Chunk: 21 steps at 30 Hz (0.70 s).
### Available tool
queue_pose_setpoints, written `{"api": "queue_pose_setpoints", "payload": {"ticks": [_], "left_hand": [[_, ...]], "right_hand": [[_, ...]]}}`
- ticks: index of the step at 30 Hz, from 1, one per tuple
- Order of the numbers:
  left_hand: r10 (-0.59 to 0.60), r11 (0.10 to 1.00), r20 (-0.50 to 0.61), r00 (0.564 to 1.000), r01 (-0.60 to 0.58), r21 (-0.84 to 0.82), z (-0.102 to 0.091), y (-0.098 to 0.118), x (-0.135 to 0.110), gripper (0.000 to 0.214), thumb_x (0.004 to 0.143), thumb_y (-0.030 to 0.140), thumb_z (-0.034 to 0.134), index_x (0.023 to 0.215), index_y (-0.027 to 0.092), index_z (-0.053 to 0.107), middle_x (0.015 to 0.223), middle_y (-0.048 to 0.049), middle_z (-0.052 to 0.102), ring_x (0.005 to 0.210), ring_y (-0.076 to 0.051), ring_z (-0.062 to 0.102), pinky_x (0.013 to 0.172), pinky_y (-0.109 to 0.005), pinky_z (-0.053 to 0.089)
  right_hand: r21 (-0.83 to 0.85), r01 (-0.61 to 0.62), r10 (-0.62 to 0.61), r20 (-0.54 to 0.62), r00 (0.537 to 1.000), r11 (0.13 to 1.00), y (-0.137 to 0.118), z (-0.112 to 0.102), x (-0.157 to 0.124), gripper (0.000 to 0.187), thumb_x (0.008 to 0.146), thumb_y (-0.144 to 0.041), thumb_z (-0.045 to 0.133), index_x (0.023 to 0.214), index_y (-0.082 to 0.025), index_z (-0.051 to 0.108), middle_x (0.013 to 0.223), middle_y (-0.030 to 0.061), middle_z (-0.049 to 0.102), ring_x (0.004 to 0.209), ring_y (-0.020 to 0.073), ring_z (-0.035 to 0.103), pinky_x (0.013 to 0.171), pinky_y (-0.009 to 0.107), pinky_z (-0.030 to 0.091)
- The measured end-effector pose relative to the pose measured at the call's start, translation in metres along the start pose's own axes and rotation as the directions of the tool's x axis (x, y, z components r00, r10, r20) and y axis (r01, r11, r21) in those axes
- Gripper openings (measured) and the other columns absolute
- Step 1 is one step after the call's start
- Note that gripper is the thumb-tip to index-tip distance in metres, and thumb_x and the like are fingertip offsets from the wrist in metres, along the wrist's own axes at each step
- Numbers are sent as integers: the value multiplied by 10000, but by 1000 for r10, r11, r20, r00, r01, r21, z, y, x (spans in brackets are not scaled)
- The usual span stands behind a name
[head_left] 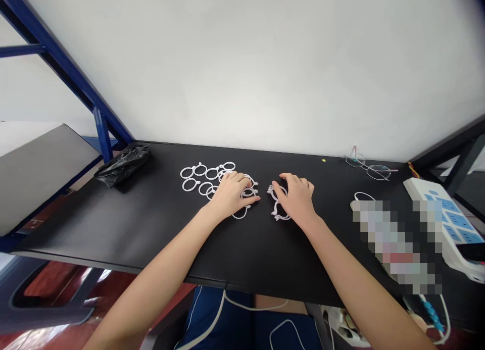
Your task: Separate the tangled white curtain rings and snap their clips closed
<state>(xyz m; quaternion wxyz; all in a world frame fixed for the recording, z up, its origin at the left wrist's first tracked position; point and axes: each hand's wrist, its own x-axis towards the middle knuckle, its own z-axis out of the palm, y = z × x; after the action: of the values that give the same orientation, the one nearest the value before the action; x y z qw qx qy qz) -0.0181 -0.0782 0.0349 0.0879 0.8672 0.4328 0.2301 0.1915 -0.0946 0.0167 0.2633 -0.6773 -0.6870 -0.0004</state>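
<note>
Loose white curtain rings (190,185), each with a small eyelet, lie spread on the black desk (159,213). My left hand (234,188) rests palm down over the right part of this spread, its thumb held away from the fingers. It covers some rings, so their contact with my fingertips is partly hidden. To the right, more white rings are gathered in two small stacks (281,212), one nearer me than the other. Over the farther stack is my right hand (296,196), thumb and forefinger apart, the thumb at the rings' edge.
A crumpled black plastic bag (125,165) lies at the far left. Eyeglasses (367,166) sit near the wall at the back right. A white power strip (445,218) and a blurred-out object (394,249) with a cable are on the right. A white cord (212,325) hangs below the front edge.
</note>
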Motion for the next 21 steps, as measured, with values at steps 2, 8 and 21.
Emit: {"api": "queue_pose_setpoints", "payload": {"ticks": [2,8,21], "left_hand": [[0,1000,1,1000,0,0,1,0,0,324,818,483,695,847,181,581,895,-51,641,859,-235,538,832,-387,405],[-2,1000,4,1000,2,-6,1,0,0,317,817,467,704,852,177,581,913,-47,646,867,-226,549,854,-382,405],[-1,1000,-10,1000,1,-5,1,1,0,327,811,479,706,860,175,595,869,-44,625,856,-227,531,835,-368,399]], "right_hand": [[9,1,-1,10,1000,1000,0,-2,1,253,919,-397,511,1004,-187,622,1043,116,699,966,317,587,924,494,368],[152,-37,33,32,999,988,7,-3,7,234,877,-363,556,1011,-177,604,952,98,705,894,279,634,854,447,442],[268,-18,15,14,1000,963,20,-4,15,152,766,-124,524,828,-176,653,786,67,715,733,215,686,776,362,529]]}}
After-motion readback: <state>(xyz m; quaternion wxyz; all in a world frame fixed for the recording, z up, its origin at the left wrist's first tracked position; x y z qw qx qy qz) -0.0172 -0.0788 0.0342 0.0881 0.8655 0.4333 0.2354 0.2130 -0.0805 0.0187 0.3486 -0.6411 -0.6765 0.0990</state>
